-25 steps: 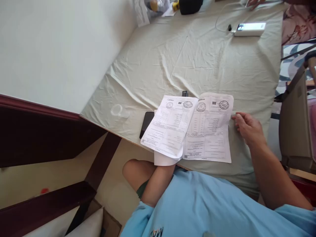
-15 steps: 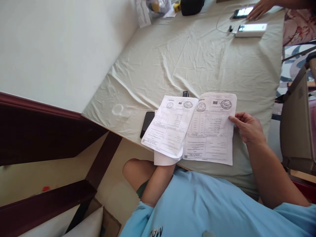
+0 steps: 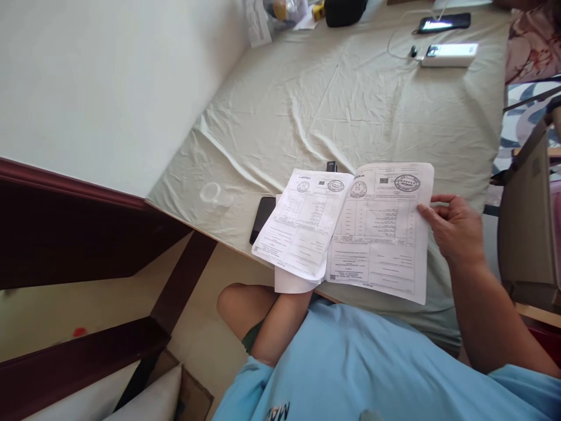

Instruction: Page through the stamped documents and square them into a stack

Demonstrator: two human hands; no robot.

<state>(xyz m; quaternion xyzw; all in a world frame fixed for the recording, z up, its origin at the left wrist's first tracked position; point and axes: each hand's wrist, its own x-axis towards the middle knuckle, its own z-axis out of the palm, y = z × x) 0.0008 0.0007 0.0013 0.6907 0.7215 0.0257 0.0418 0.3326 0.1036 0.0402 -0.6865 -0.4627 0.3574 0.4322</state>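
Stapled-looking printed sheets (image 3: 302, 222) lie spread open at the table's near edge, with round and oval stamps on both pages. My right hand (image 3: 460, 225) pinches the outer edge of the right-hand page (image 3: 377, 234) between thumb and fingers; that page is lifted and slightly bowed. My left forearm (image 3: 287, 321) goes in under the left-hand sheets, so the left hand and its fingers are hidden. A dark phone (image 3: 263, 219) lies partly covered by the left sheets. Just behind the pages sits a small black object (image 3: 331, 166).
A clear round plastic piece (image 3: 211, 193) lies left on the cloth-covered table (image 3: 350, 105). At the far right are a phone (image 3: 442, 22) and a white power bank (image 3: 449, 54) with a cable. A black case (image 3: 345, 11) stands at the back. A chair (image 3: 528, 216) is at right.
My right hand has moved a little to the right, drawing the right page's edge with it. The other person's hand has left the far phone.
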